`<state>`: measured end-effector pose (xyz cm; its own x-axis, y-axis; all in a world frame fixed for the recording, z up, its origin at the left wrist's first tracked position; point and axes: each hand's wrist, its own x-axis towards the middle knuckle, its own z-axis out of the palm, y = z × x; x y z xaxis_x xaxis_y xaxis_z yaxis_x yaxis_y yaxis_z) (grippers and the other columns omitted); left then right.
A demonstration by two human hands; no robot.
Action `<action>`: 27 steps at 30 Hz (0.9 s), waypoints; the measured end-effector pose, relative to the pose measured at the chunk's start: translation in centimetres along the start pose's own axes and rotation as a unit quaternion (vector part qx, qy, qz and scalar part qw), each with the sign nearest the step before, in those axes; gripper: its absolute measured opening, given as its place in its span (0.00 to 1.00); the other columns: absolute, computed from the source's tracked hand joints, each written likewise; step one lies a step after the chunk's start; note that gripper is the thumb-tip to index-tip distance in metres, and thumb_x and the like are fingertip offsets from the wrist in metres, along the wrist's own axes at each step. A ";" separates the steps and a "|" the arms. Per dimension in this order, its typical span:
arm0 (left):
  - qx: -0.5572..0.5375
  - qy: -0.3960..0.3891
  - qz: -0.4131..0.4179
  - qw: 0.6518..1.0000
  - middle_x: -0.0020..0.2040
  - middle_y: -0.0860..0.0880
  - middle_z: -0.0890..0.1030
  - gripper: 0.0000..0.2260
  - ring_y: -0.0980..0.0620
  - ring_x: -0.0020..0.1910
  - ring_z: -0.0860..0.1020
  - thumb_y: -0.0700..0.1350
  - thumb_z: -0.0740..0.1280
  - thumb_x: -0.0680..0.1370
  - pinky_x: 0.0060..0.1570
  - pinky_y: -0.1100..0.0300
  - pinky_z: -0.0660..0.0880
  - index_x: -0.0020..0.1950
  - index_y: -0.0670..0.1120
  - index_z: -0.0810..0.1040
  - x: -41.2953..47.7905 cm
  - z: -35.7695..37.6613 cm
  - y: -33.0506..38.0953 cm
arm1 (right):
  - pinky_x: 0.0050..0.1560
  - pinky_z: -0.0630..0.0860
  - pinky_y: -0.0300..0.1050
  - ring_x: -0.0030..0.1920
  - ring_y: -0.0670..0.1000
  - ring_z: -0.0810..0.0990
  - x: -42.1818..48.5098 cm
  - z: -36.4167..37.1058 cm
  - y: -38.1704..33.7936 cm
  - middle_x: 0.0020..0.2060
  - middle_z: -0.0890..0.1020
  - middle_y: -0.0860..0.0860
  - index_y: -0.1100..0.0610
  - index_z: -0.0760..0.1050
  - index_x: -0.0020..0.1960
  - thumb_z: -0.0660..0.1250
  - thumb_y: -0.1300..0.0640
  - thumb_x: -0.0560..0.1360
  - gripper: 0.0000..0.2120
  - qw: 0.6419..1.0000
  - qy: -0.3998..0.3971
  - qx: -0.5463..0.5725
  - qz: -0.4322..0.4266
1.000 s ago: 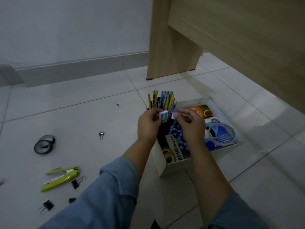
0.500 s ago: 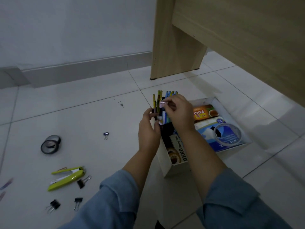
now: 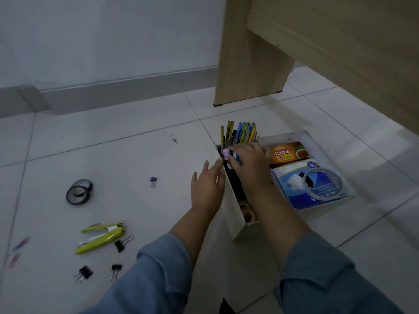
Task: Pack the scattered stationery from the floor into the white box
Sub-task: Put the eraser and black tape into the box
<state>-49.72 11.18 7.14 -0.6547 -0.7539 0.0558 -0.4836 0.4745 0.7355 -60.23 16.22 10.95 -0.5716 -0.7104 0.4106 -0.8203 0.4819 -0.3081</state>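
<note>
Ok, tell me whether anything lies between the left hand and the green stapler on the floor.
Nothing visible does: only bare tile lies between the left hand and the stapler. A black binder clip sits close by the stapler's end nearest the hand, just off the direct line.

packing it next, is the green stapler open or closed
Open: the green stapler lies with its top arm splayed away from the base.

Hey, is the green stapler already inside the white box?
No, the green stapler lies on the floor tiles left of the white box, beside a black binder clip.
</note>
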 end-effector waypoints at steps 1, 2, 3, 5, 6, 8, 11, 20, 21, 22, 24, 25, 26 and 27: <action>0.006 -0.005 0.000 1.000 0.73 0.49 0.67 0.19 0.51 0.76 0.56 0.47 0.53 0.82 0.74 0.48 0.50 0.73 0.53 0.63 0.1 0.0 -0.1 | 0.56 0.63 0.49 0.58 0.55 0.76 -0.3 0.0 0.0 0.54 0.83 0.51 0.55 0.80 0.56 0.66 0.54 0.75 0.12 1.000 0.003 -0.006 -0.003; 0.009 -0.009 -0.001 1.000 0.73 0.50 0.67 0.19 0.51 0.77 0.55 0.47 0.53 0.82 0.74 0.48 0.49 0.73 0.54 0.63 0.1 0.0 -0.1 | 0.57 0.64 0.51 0.58 0.55 0.77 -0.6 0.1 0.0 0.54 0.83 0.51 0.55 0.80 0.56 0.66 0.55 0.75 0.12 1.000 0.010 -0.015 -0.006; 0.010 -0.013 -0.004 1.000 0.74 0.51 0.67 0.18 0.52 0.77 0.55 0.48 0.52 0.82 0.74 0.48 0.49 0.73 0.55 0.63 0.2 -0.1 -0.1 | 0.57 0.65 0.52 0.57 0.56 0.77 -0.7 0.1 0.0 0.53 0.84 0.51 0.55 0.80 0.56 0.66 0.56 0.75 0.11 0.999 0.019 -0.026 -0.010; 0.007 -0.018 -0.010 1.000 0.74 0.52 0.66 0.18 0.52 0.77 0.54 0.48 0.52 0.82 0.74 0.48 0.47 0.73 0.55 0.62 0.1 -0.1 -0.1 | 0.57 0.64 0.55 0.57 0.57 0.77 -0.9 0.0 -0.2 0.52 0.84 0.50 0.54 0.81 0.55 0.66 0.57 0.75 0.11 0.999 0.027 -0.043 -0.011; 0.006 -0.020 -0.012 1.000 0.74 0.52 0.67 0.19 0.52 0.77 0.54 0.49 0.52 0.82 0.74 0.47 0.47 0.73 0.55 0.62 0.1 -0.2 -0.1 | 0.58 0.62 0.54 0.57 0.57 0.76 -0.8 0.0 -0.3 0.53 0.83 0.50 0.54 0.80 0.55 0.65 0.57 0.75 0.11 0.999 0.023 -0.047 -0.009; 0.007 -0.024 -0.017 1.000 0.73 0.51 0.67 0.19 0.51 0.77 0.54 0.49 0.51 0.82 0.74 0.46 0.47 0.74 0.55 0.61 0.0 -0.2 0.1 | 0.57 0.57 0.52 0.60 0.57 0.74 -0.8 0.1 -0.4 0.54 0.83 0.49 0.53 0.81 0.55 0.64 0.57 0.75 0.11 0.998 0.017 -0.055 -0.010; -0.011 -0.031 -0.032 0.999 0.73 0.48 0.67 0.19 0.51 0.76 0.57 0.49 0.51 0.83 0.73 0.45 0.47 0.74 0.56 0.61 -0.2 -0.3 0.3 | 0.56 0.57 0.52 0.61 0.57 0.73 -0.5 0.3 -0.6 0.54 0.83 0.48 0.52 0.81 0.55 0.64 0.56 0.76 0.11 0.998 0.010 -0.070 0.001; -0.141 -0.001 -0.069 0.988 0.67 0.48 0.75 0.18 0.50 0.66 0.72 0.48 0.57 0.81 0.65 0.61 0.66 0.70 0.48 0.69 -1.9 -1.3 -1.6 | 0.60 0.60 0.50 0.59 0.56 0.75 -1.0 0.3 -2.0 0.52 0.84 0.50 0.55 0.82 0.53 0.64 0.57 0.76 0.10 0.997 0.058 0.044 0.024; -0.140 0.008 -0.071 0.987 0.65 0.48 0.76 0.17 0.51 0.64 0.73 0.48 0.57 0.81 0.62 0.64 0.66 0.69 0.47 0.70 -2.2 -1.6 -2.2 | 0.59 0.64 0.48 0.57 0.57 0.76 -1.1 0.3 -2.6 0.50 0.84 0.52 0.57 0.82 0.53 0.64 0.59 0.75 0.10 0.994 0.078 0.071 0.003; -0.138 0.020 -0.074 0.988 0.64 0.48 0.77 0.16 0.52 0.63 0.74 0.47 0.58 0.81 0.59 0.65 0.66 0.68 0.47 0.71 -2.5 -2.1 -2.9 | 0.57 0.66 0.44 0.54 0.57 0.77 -1.2 0.4 -3.6 0.48 0.84 0.53 0.59 0.82 0.52 0.64 0.61 0.75 0.10 0.991 0.094 0.097 -0.020; -0.128 0.052 -0.082 0.987 0.61 0.48 0.79 0.14 0.52 0.60 0.76 0.46 0.58 0.80 0.57 0.66 0.67 0.65 0.46 0.73 -3.1 -3.3 -4.9 | 0.54 0.66 0.40 0.51 0.54 0.76 -1.8 1.1 -6.1 0.46 0.84 0.53 0.60 0.82 0.50 0.64 0.63 0.74 0.10 0.982 0.102 0.144 -0.063; -0.123 0.075 -0.092 0.985 0.59 0.47 0.80 0.13 0.51 0.59 0.77 0.45 0.59 0.80 0.55 0.65 0.69 0.64 0.46 0.74 -3.4 -4.0 -6.1 | 0.54 0.66 0.40 0.50 0.53 0.76 -2.2 1.7 -7.4 0.45 0.84 0.53 0.60 0.82 0.50 0.64 0.64 0.73 0.09 0.978 0.094 0.167 -0.081; -0.121 0.104 -0.106 0.982 0.57 0.46 0.81 0.12 0.50 0.57 0.78 0.44 0.59 0.80 0.54 0.64 0.70 0.62 0.46 0.75 -3.8 -4.8 -7.4 | 0.53 0.66 0.40 0.48 0.54 0.77 -2.9 2.5 -8.8 0.44 0.84 0.53 0.60 0.82 0.49 0.65 0.65 0.73 0.09 0.974 0.079 0.191 -0.092; -0.123 0.137 -0.124 0.975 0.56 0.45 0.82 0.11 0.49 0.55 0.78 0.43 0.59 0.79 0.54 0.61 0.72 0.60 0.45 0.76 -4.3 -5.7 -8.8 | 0.53 0.67 0.40 0.47 0.56 0.79 -3.7 3.5 -10.1 0.43 0.84 0.54 0.61 0.82 0.48 0.65 0.66 0.72 0.09 0.971 0.054 0.213 -0.097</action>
<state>-39.35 7.71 4.29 -0.3395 -0.9406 0.0078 -0.4315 0.1631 0.8873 -49.78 12.17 9.56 -0.4252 -0.6978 0.5764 -0.8425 0.0724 -0.5339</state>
